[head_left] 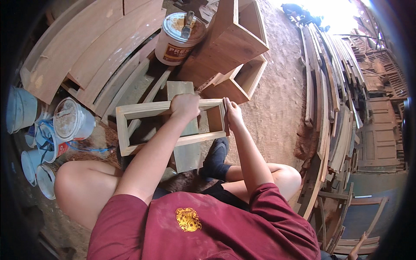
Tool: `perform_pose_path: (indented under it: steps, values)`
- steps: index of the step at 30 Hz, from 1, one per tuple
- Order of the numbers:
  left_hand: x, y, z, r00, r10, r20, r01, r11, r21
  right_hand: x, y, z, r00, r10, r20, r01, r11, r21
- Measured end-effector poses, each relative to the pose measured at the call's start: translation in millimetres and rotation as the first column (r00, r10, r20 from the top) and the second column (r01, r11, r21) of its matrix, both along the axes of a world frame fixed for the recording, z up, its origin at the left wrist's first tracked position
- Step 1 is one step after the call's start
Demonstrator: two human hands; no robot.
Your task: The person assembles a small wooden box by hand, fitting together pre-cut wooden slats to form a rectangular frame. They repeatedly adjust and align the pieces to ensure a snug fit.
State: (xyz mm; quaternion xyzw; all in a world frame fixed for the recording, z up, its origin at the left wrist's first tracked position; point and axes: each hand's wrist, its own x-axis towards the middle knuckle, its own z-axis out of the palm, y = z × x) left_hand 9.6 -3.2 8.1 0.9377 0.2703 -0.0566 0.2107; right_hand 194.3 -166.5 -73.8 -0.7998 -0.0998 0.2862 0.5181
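A rectangular wooden box frame with a pale front edge and browner inner sides lies before me. A grey-green board passes under it, crosswise. My left hand is closed over the frame's far rail, right of its middle. At the right end, my right hand grips the reddish-brown side, fingers at the far corner. Whether a thin sheet lies under those fingers, I cannot tell. My dark-shod foot rests on the ground just beyond the near rail.
Two wooden boxes stand ahead. Left of them, a lidded white bucket carries a putty knife. Several buckets and curved panels fill the left. Stacked planks line the right. Another person's hand shows lower right.
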Motion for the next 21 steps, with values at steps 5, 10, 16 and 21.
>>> perform_pose_path:
  steps: [5, 10, 16, 21]
  values:
    - [-7, 7, -12, 1.0, 0.022, 0.022, -0.023, 0.999, 0.046, -10, 25, 22, 0.965, 0.179, 0.193, -0.143, 0.972, -0.186]
    - [-6, 6, -7, 0.999, 0.03, 0.014, -0.03, 0.999, 0.009, -16, 3, 15, 0.935, 0.304, 0.182, -0.274, 0.946, -0.172]
    - [-5, 4, -10, 1.0, 0.018, 0.021, -0.018, 1.0, -0.005, -1, 28, 18, 0.923, 0.276, 0.267, -0.23, 0.954, -0.193]
    - [-8, 8, -10, 1.0, 0.016, -0.005, -0.017, 1.0, -0.007, -20, -6, 12, 0.857, 0.417, 0.304, -0.348, 0.902, -0.255]
